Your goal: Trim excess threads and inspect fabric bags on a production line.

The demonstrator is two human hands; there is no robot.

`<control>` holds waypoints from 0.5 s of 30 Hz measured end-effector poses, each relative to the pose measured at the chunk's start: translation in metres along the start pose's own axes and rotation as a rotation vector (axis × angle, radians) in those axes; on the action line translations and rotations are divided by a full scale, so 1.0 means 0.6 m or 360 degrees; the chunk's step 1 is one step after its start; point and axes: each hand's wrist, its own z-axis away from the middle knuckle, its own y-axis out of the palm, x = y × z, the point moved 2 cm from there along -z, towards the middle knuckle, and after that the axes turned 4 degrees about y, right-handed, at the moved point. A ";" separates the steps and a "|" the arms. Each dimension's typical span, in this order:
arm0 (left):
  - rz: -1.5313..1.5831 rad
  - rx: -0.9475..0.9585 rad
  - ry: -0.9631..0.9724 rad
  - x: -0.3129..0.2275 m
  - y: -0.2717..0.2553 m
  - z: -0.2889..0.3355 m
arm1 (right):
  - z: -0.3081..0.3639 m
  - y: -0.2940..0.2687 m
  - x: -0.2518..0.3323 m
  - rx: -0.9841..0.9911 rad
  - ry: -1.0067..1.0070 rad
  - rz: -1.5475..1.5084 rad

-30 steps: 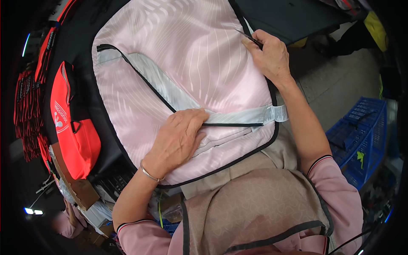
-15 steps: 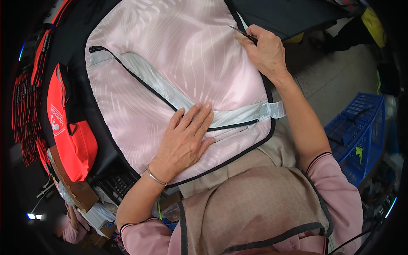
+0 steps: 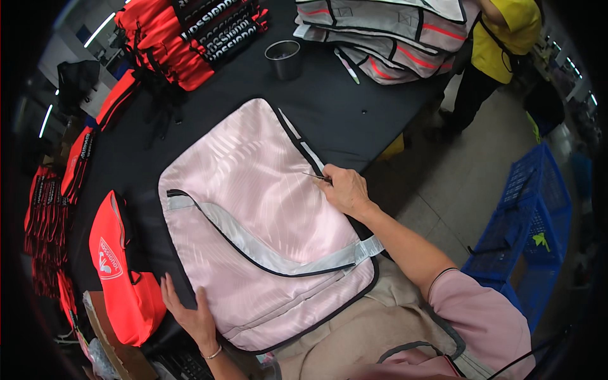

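Note:
A pale pink patterned fabric bag panel (image 3: 266,190) with black edging lies on the dark worktable in front of me. Across it runs a silvery-grey strip (image 3: 253,247) with a black edge, ending in a whitish tab (image 3: 368,249) over the right side. My right hand (image 3: 345,190) grips a small pair of thread snips (image 3: 315,177) at the panel's right edge, the thin point facing left; the handles are mostly hidden in the fingers. Beside the lower left edge, my left hand (image 3: 193,315) is open and holds nothing, fingers spread.
A red pouch (image 3: 123,272) lies left of the panel. Behind are stacked red bags (image 3: 183,44), a dark metal cup (image 3: 283,60) and a pile of grey bags (image 3: 392,41). Blue crates (image 3: 519,215) stand at right; a person in yellow (image 3: 510,28) is beyond the table.
My left hand has lifted off the panel and moved left, past its edge. The strip's lower part lies differently. My head view has shifted, showing more of the table's far side.

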 end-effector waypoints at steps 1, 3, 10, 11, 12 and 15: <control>0.0291 0.0125 -0.0257 0.034 0.000 0.024 | 0.000 0.003 0.001 -0.0015 -0.0020 0.0018; 0.1101 0.0280 -0.0733 0.094 0.022 0.089 | 0.002 0.009 0.001 -0.0062 -0.0067 0.0031; 0.1545 0.0575 -0.1182 0.039 0.020 0.123 | 0.007 -0.003 -0.008 -0.0008 0.0021 -0.0207; 0.1545 0.0572 -0.1173 0.038 0.021 0.123 | 0.012 0.000 -0.011 0.0013 -0.0043 -0.0356; 0.1547 0.0566 -0.1171 0.032 0.021 0.120 | 0.017 0.003 -0.012 0.0031 -0.0102 -0.0504; 0.1392 0.0573 -0.1046 0.030 0.019 0.114 | 0.040 -0.013 -0.019 0.0153 0.0005 -0.0607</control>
